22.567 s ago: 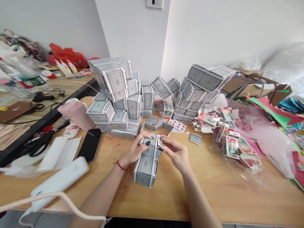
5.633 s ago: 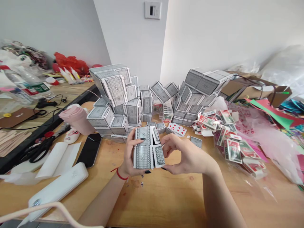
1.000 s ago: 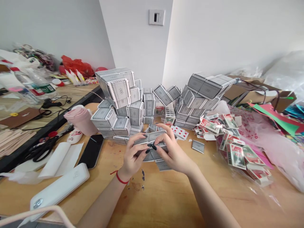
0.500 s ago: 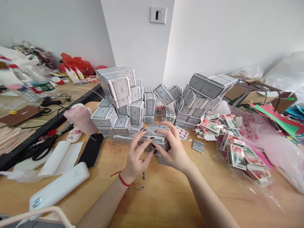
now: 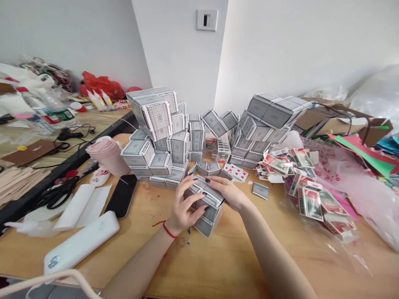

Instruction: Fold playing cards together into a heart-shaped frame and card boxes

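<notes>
Between my hands is a block of boxes folded from playing cards (image 5: 206, 222), its grey patterned card backs facing out. My left hand (image 5: 183, 207) is closed on its left side, thumb on the front and fingers over the top. My right hand (image 5: 229, 193) grips the right and far side; its thumb is hidden. Just behind the block stand a few bent playing cards (image 5: 204, 168). Face-up heart cards (image 5: 236, 172) lie to the right, and a single face-down card (image 5: 260, 191) rests farther right.
Stacked card boxes rise at the left (image 5: 156, 116) and right (image 5: 271, 112). A phone (image 5: 121, 195), white power bank (image 5: 82, 241), scissors (image 5: 60, 193) and pink cup (image 5: 107, 155) are on my left. Opened card packs (image 5: 311, 203) and plastic wrap (image 5: 358, 178) fill the right side.
The block has come toward me and turned, showing more of its top and front. My right hand has shifted to its far right side. Bent cards behind it now show more.
</notes>
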Action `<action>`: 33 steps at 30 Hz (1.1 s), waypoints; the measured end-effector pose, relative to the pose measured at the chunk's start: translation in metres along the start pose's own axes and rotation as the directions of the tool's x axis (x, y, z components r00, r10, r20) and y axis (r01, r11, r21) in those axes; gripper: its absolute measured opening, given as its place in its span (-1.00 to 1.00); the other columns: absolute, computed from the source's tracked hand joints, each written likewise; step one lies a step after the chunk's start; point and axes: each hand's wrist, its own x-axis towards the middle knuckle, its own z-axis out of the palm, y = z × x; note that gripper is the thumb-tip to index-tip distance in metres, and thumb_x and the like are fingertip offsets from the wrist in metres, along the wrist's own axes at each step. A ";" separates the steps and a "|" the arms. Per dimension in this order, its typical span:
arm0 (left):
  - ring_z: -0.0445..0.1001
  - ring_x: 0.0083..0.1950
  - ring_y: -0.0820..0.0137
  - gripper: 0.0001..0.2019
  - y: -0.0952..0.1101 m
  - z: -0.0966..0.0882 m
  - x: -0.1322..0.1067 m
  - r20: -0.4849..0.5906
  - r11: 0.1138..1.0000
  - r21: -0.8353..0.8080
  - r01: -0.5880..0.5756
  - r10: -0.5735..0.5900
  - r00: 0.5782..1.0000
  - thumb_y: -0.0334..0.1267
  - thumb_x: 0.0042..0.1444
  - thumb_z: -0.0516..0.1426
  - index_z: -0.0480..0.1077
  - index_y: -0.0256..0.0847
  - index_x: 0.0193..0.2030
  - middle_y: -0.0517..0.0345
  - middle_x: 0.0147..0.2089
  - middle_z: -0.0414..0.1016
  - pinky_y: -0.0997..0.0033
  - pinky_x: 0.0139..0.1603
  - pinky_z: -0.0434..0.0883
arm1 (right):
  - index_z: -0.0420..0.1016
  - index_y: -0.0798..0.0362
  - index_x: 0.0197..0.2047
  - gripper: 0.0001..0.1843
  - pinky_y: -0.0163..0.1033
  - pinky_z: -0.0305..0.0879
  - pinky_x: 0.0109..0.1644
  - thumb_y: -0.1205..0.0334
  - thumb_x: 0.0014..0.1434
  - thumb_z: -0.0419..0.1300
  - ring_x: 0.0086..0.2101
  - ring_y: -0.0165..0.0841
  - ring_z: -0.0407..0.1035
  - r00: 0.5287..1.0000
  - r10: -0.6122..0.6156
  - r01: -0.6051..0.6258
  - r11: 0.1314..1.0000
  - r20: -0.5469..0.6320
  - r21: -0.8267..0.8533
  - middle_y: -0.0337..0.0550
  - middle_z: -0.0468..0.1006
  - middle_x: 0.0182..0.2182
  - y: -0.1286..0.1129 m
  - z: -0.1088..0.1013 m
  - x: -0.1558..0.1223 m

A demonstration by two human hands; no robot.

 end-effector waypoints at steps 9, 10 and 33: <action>0.27 0.15 0.12 -0.88 -0.002 0.007 -0.002 -0.131 1.000 0.021 -0.001 0.004 0.991 -0.42 0.06 0.02 0.31 -0.19 -0.25 0.00 -0.01 0.27 -0.06 0.01 0.36 | 0.37 0.04 0.03 -0.57 -0.17 0.26 0.02 0.09 0.09 0.14 -0.09 -0.28 0.37 0.991 -0.115 0.125 0.975 0.062 -0.186 -0.14 0.50 -0.10 0.001 0.004 -0.003; 0.28 0.14 0.12 -0.88 -0.002 0.007 -0.002 -0.141 1.000 0.026 0.000 0.004 0.990 -0.41 0.06 0.02 0.30 -0.20 -0.26 0.00 -0.02 0.27 -0.05 0.00 0.37 | 0.36 0.04 0.03 -0.57 -0.17 0.26 0.02 0.09 0.10 0.13 -0.09 -0.28 0.36 0.990 -0.123 0.134 0.971 0.068 -0.196 -0.14 0.50 -0.10 0.001 0.005 -0.003; 0.24 0.13 0.15 -0.84 0.002 0.009 -0.007 -0.151 0.988 -0.087 0.130 -0.142 0.978 -0.23 0.10 0.06 0.22 -0.19 -0.19 -0.02 -0.07 0.21 -0.08 0.10 0.25 | 0.28 -0.03 0.12 -0.56 -0.08 0.19 0.10 0.08 0.19 0.04 -0.02 -0.24 0.31 0.971 -0.180 0.229 0.884 0.155 -0.407 -0.18 0.47 -0.04 -0.005 0.003 -0.010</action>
